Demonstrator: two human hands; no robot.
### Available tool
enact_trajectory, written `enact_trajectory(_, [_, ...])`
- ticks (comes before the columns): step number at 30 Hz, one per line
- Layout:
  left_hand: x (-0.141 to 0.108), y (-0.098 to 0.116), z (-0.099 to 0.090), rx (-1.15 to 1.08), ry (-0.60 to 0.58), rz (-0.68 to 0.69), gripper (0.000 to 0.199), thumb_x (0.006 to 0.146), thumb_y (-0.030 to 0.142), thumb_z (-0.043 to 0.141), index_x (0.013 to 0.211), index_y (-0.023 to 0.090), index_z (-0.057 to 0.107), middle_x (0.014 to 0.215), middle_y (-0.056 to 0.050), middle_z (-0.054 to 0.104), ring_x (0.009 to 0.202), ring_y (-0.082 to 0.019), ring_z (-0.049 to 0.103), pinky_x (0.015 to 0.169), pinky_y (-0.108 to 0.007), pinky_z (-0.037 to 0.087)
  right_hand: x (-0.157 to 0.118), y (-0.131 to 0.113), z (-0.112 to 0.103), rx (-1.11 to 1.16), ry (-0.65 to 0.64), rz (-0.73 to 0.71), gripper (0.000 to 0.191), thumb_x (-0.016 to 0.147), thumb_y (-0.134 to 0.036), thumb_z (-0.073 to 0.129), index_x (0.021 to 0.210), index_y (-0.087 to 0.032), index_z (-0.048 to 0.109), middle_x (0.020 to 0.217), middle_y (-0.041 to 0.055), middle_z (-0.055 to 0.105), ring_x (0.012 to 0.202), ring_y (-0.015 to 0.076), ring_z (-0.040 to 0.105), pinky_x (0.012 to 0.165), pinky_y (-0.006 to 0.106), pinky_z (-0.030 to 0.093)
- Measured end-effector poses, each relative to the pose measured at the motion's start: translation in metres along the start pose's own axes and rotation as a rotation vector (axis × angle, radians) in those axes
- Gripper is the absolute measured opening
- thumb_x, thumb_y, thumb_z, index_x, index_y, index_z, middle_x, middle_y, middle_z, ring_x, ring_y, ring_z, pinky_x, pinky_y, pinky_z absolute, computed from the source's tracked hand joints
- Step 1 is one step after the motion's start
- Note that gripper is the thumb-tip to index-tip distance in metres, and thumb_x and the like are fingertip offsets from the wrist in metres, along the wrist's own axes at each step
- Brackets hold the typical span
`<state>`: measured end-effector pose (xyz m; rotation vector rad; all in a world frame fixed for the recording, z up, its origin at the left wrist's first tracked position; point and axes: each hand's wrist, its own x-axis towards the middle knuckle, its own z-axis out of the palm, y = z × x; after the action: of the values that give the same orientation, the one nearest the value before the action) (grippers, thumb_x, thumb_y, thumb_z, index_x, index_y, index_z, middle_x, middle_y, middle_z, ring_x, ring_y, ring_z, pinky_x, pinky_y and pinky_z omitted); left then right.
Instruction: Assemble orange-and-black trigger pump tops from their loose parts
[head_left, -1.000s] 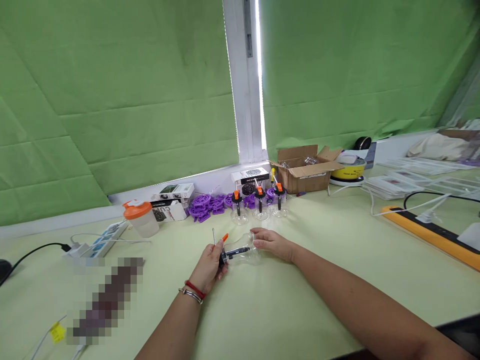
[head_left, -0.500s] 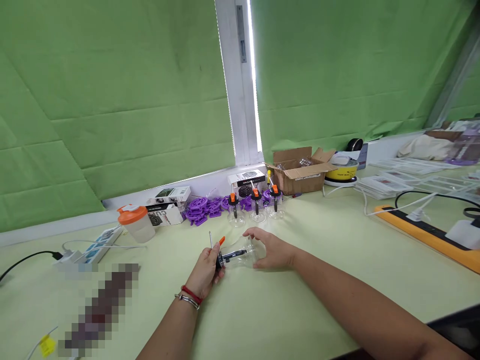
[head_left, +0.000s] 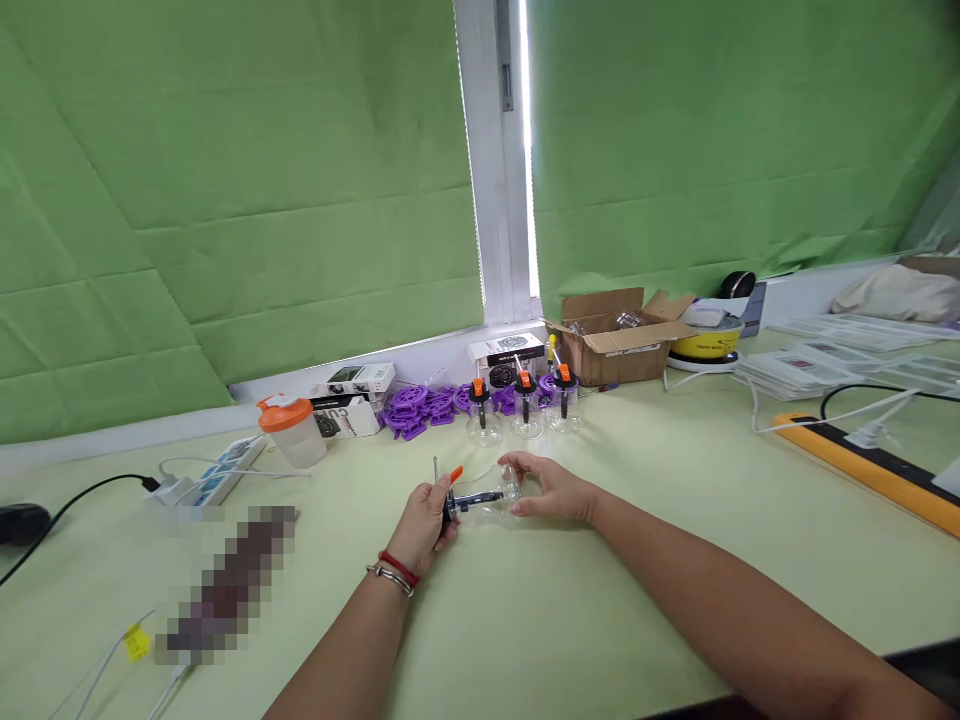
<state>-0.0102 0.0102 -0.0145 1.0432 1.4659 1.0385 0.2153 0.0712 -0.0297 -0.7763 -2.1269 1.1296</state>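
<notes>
My left hand point(head_left: 426, 522) is wrapped round the black top of a clear glass bottle point(head_left: 491, 497), which lies on its side above the table. An orange lever and a thin metal spout stick up by the left thumb, and a dark tube runs inside the glass. My right hand point(head_left: 551, 488) has its fingers curved round the bottle's wide base. Beyond the hands, three similar bottles point(head_left: 526, 408) stand upright with black and orange tops. Purple plastic parts point(head_left: 420, 408) are heaped behind and to the left of them.
An orange-lidded cup point(head_left: 294, 432), small boxes point(head_left: 346, 416) and an open cardboard box point(head_left: 626, 350) stand along the back. Power strips lie left point(head_left: 229, 470) and right point(head_left: 862, 462). A yellow container point(head_left: 705, 340) and stacked sheets point(head_left: 791, 372) are at the back right.
The view has shifted, so the scene sits further right. My right hand's fingers have closed in on the bottle's base; my left hand keeps its hold on the top.
</notes>
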Motion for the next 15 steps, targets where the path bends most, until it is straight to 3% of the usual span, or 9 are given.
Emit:
enact_trajectory(6, [0.0018, -0.0039, 0.0013, -0.06, 0.027, 0.022, 0.043, 0.076, 0.062, 0.046, 0.077, 0.02, 0.042, 0.051, 0.005, 0.053, 0.032, -0.006, 0.041, 0.031, -0.016, 0.016, 0.0024, 0.002, 0.0022, 0.066, 0.004, 0.028, 0.063, 0.066, -0.043, 0.071, 0.12, -0.02, 0.047, 0.095, 0.0035, 0.052, 0.078, 0.0143, 0.046, 0.075, 0.031, 0.043])
enact_trajectory(15, [0.0016, -0.0042, 0.0022, -0.074, 0.034, 0.024, 0.044, 0.073, 0.062, 0.048, 0.075, 0.018, 0.044, 0.049, 0.004, 0.052, 0.031, -0.006, 0.041, 0.032, -0.016, 0.016, 0.0042, 0.0019, 0.0034, 0.149, -0.006, 0.054, 0.059, 0.068, -0.042, 0.069, 0.116, -0.018, 0.048, 0.074, -0.0029, 0.044, 0.064, 0.0104, 0.038, 0.059, 0.024, 0.035])
